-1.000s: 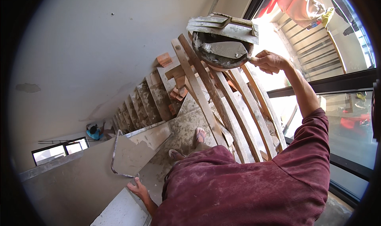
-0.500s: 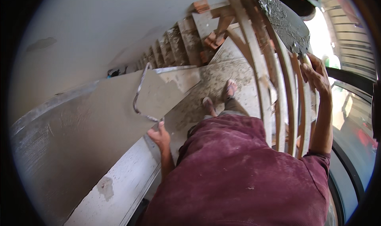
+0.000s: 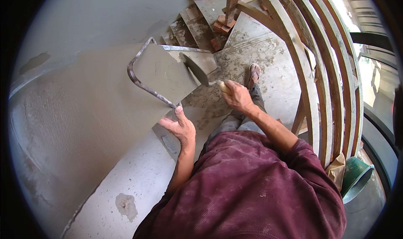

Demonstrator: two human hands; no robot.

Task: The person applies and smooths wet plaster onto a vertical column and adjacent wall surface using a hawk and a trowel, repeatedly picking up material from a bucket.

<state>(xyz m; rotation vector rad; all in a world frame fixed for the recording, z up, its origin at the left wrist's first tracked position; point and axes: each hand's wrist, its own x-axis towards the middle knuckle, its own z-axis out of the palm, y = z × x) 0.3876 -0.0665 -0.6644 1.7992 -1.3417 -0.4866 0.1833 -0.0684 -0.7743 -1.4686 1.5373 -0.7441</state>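
My right hand (image 3: 238, 97) is closed around the pale handle of a trowel (image 3: 195, 70). Its dark blade stands on edge against the right part of a smooth grey plastered surface (image 3: 117, 88). A bent metal rod (image 3: 145, 86), spotted with plaster, reaches across that surface. My left hand (image 3: 180, 126) is at the rod's lower end, thumb up against it. Its other fingers point left along the plaster's lower edge and are partly hidden, so the grip shows only in part.
Rough steps (image 3: 197, 25) with loose bricks (image 3: 224, 23) rise ahead. To my right runs a wooden railing (image 3: 308, 71); a green bucket (image 3: 356, 178) and a brown paper bag (image 3: 336, 170) stand near its base. A white wall face (image 3: 126, 184) lies below the plaster.
My right hand has swung the trowel from the far right, where mortar covered its blade, down and left to the plaster. My left hand stays at the rod's end. The view has shifted.
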